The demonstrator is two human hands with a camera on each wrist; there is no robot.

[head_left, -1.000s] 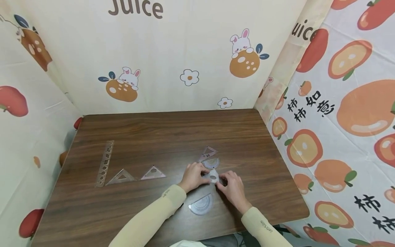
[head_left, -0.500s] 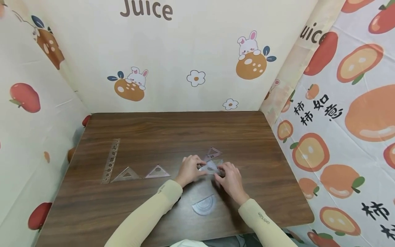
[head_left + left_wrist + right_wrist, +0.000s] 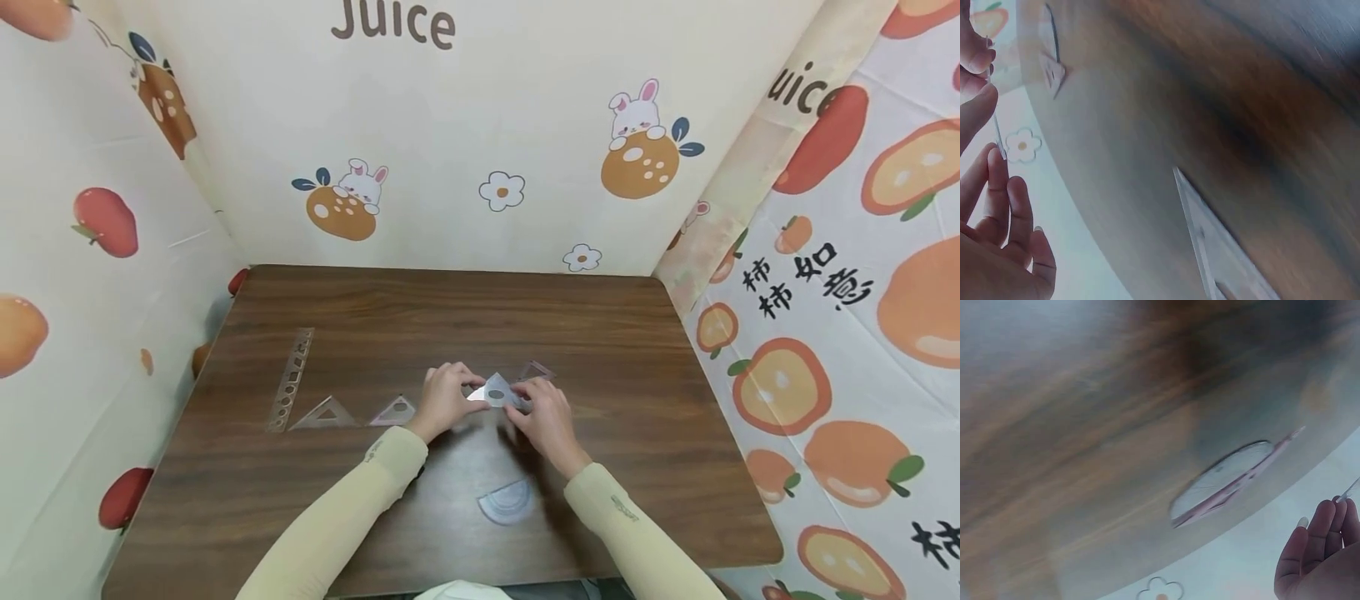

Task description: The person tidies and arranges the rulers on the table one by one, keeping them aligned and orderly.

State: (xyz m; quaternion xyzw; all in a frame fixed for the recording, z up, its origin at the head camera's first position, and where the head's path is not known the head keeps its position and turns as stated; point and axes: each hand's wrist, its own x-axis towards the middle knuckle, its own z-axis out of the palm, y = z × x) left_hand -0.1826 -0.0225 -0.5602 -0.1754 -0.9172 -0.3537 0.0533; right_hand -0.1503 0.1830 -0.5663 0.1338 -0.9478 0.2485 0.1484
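Observation:
A clear set square with a round hole is held up over the table between both hands in the head view. My left hand pinches its left corner, while my right hand pinches the right one. Seen edge-on, the set square is a thin strip between fingertips in the left wrist view. Behind the right hand lies a pinkish set square, partly hidden. The right wrist view shows that pinkish set square overlapping a clear protractor.
Nearer the person, another protractor lies on the brown table. To the left are a long ruler with cutouts and two set squares, one beside the ruler and one close to the left forearm. Printed cloth walls stand around the table.
Both hands have moved away from the person and a little left, carrying the set square up off the table area near the far protractor. The head view has turned left.

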